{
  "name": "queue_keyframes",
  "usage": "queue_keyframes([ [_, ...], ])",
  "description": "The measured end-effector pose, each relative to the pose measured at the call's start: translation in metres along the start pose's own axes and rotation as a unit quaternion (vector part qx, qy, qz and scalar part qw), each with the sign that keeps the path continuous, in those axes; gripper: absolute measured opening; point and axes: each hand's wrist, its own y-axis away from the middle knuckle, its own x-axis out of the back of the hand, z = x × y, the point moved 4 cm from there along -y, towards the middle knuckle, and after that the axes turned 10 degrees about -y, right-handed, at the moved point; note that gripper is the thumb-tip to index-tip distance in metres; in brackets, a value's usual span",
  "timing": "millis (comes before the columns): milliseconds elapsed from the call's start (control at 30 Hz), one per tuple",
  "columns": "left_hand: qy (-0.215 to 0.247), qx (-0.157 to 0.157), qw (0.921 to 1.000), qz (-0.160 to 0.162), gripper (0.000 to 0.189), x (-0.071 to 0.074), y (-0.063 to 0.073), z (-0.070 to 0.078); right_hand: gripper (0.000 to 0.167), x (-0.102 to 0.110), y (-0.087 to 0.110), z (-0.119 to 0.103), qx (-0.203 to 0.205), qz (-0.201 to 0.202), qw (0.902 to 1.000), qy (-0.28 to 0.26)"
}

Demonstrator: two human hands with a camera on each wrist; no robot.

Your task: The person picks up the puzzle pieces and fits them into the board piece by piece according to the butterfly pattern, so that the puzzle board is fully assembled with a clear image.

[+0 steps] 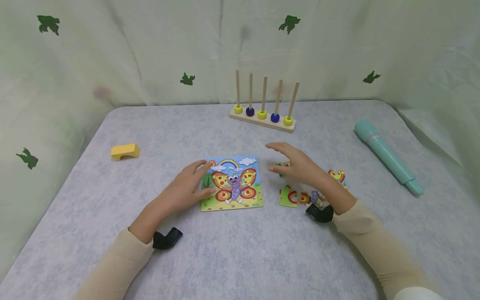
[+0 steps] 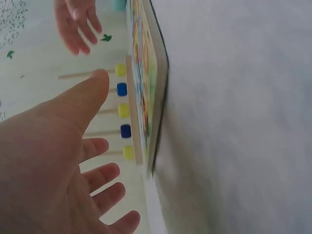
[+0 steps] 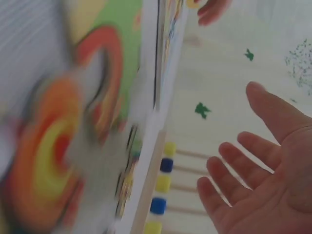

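A square butterfly puzzle board [image 1: 235, 185] lies flat in the middle of the table. Over its left edge hovers my left hand [image 1: 183, 183], fingers spread and nothing in its grasp. In the left wrist view, the thumb and fingers [image 2: 108, 199] stand apart beside the board's edge [image 2: 160, 73]. To the right of the board, loose jigsaw pieces [image 1: 288, 196] lie on the table, partly covered by my right hand [image 1: 298, 164] and wrist. That hand holds nothing; its palm and parted fingers [image 3: 229, 183] show in the right wrist view above the pieces.
Behind the board stands a wooden peg rack [image 1: 262, 121] with yellow and blue beads. A yellow arched block [image 1: 125, 151] sits at the left, and a teal microphone-shaped toy [image 1: 390, 156] lies at the right. A pale curtain [image 1: 157, 50] with green leaf shapes hangs behind the table.
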Motion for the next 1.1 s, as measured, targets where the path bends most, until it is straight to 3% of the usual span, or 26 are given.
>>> queue_keyframes([
  [100,0.022,0.008,0.9997,-0.003,0.084,-0.001,0.009,-0.010,0.066,0.011,0.013,0.009,-0.001,0.017,0.9998,-0.007],
  [267,0.057,-0.013,0.9982,-0.008,0.097,-0.007,0.018,-0.019,0.068,0.018,0.024,0.029,-0.028,0.010,0.9994,-0.019],
  [433,0.056,-0.033,0.9978,-0.012,0.102,-0.014,0.021,-0.025,0.065,0.015,0.025,0.046,-0.058,-0.002,0.9978,-0.031],
  [633,0.052,-0.036,0.9979,-0.015,0.099,-0.018,0.021,-0.026,0.059,0.012,0.026,0.058,-0.080,-0.012,0.9961,-0.036],
  [1100,0.053,-0.027,0.9982,-0.011,0.095,-0.019,0.022,-0.025,0.042,0.010,0.026,0.050,-0.028,-0.010,0.9980,0.056],
])
